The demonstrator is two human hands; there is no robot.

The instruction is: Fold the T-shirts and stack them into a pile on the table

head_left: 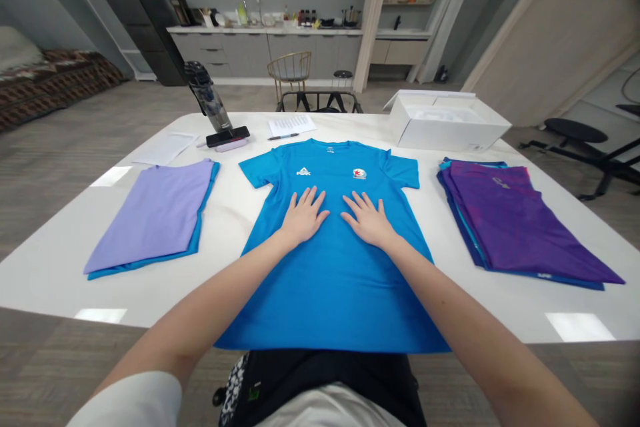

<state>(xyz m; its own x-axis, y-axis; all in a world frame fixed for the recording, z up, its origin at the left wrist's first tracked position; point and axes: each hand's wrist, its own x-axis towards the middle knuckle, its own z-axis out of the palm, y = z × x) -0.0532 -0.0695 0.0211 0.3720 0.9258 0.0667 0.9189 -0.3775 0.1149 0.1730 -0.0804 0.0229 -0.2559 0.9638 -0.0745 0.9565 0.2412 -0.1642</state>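
A blue T-shirt (pixel 330 280) lies spread front side up on the white table (pixel 225 207), its collar at the far side and its hem at the near edge. White print and a small red-and-white emblem mark its chest. My left hand (pixel 303 215) rests flat on the left of the chest, fingers spread. On the right of the chest, my right hand (pixel 368 219) lies palm down, its fingers also apart. Neither hand grips the cloth. Faint creases run across the shirt's lower right part.
Folded lilac and blue clothes (pixel 155 213) lie at the left, and a purple and blue folded pile (pixel 520 220) at the right. Along the back are a handheld vacuum (pixel 213 103), a pen (pixel 283 137), printed paper (pixel 293 124) and an open white box (pixel 445 127).
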